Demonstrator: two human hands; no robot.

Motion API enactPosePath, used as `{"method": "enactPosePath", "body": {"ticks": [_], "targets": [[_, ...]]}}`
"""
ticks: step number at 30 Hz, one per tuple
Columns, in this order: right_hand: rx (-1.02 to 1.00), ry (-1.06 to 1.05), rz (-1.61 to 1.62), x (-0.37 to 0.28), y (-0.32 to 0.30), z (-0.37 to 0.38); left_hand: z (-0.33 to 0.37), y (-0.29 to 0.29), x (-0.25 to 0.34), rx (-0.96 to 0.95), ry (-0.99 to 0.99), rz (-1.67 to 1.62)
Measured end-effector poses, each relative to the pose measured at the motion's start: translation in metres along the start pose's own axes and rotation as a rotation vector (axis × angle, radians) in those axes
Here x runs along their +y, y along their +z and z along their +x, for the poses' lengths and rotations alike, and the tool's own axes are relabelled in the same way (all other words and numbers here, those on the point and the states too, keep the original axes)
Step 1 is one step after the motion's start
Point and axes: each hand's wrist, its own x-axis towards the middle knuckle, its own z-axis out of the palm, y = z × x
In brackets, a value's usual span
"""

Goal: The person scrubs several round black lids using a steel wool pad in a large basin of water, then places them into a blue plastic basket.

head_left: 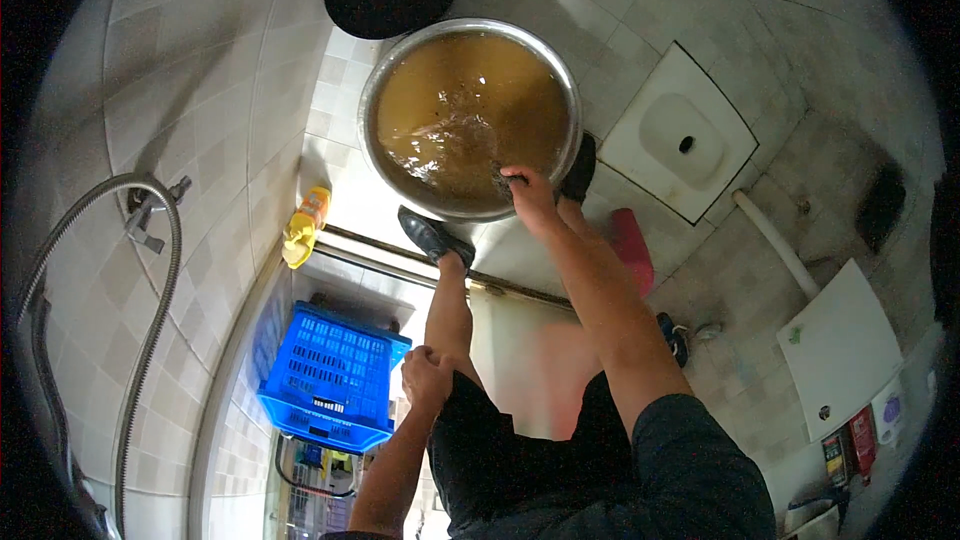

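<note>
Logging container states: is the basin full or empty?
Not empty: brownish liquid spans the basin, its surface rippled and glinting. From this overhead view, cannot tell exactly how full.

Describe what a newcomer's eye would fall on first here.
Probably the wide metal basin of brown, rippled water at the upper middle, with the right hand at its near rim, gripping something dark, too indistinct to name. Next, the bright blue plastic crate at lower left, beside the left hand, and the white recessed floor fixture right of the basin.
</note>
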Motion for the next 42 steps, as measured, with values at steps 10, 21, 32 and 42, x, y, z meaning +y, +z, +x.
{"method": "enactPosePath", "body": {"ticks": [10,21,32,42], "targets": [[-0.114,0.100,-0.042,-0.037,-0.041,0.011,-0.034,0.038,0.053,-0.027,-0.212,-0.189],[-0.244,0.063,-0.538,-0.061,-0.057,0.020,-0.046,0.069,0.057,0.027,-0.053,-0.347],[-0.157,0.138,-1.234,-0.037,-0.075,0.110,-0.061,0.083,0.061,-0.015,-0.051,-0.492],[-0.193,0.230,-0.984,-0.039,-0.097,0.138,-0.069,0.116,0.072,0.032,-0.298,-0.619]]}}
